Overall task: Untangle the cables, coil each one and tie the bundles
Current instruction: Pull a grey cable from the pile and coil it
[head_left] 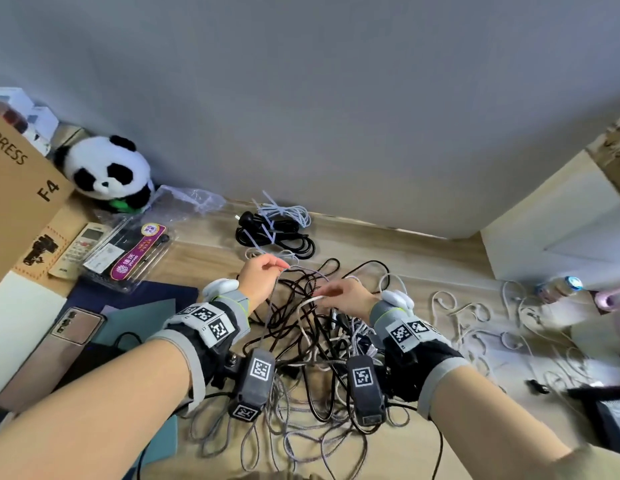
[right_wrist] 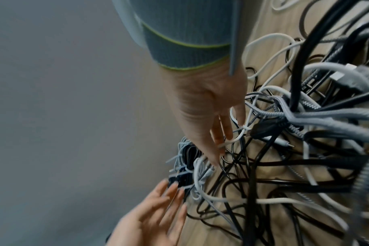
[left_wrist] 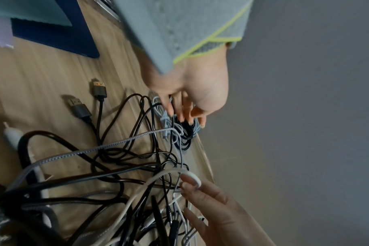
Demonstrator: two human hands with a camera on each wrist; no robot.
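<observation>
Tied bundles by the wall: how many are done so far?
2 clearly: a black bundle and a pale blue-white bundle just behind it, both against the wall beyond the left hand. Another may lie hidden behind the hands or the tangle.

Light wood-grain table (head_left: 204, 258), tangled cables (head_left: 312, 344) heaped at centre, two tied bundles (head_left: 277, 230) at the far edge, plush panda (head_left: 106, 171) far left, phone (head_left: 76, 325) near left, loose white cords (head_left: 475, 317) right, bottle (head_left: 558, 288) far right
</observation>
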